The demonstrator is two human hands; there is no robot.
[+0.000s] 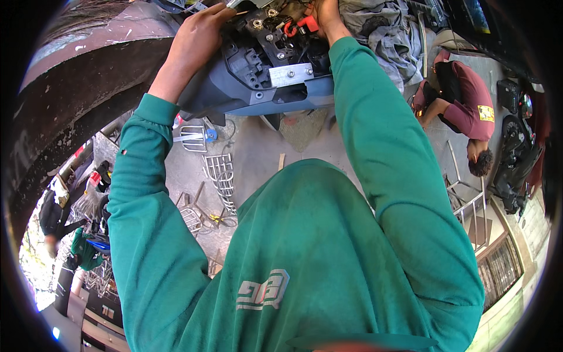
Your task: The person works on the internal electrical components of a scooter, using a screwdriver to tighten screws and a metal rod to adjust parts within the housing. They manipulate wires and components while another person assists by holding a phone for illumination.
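At the top of the head view is the grey-blue plastic body [258,107] of what looks like a motorcycle, its inner parts exposed. My left hand [202,32] is over its left side, fingers bent and closed near a shiny metal edge; what they grip is hidden. My right hand [329,17] reaches in at the right, next to a red rubber cap [307,24]. Its fingers are mostly hidden or cut off by the upper edge. Between my hands are several bolts and black parts. A silver metal plate [291,75] is bolted at the near end.
Grey crumpled cloth [390,44] lies right of the body. A worn dark red panel [88,76] curves along the left. Metal tube racks [220,176] lie on the floor below. A person in a maroon shirt [469,105] bends down at right, near a black motorcycle [513,146].
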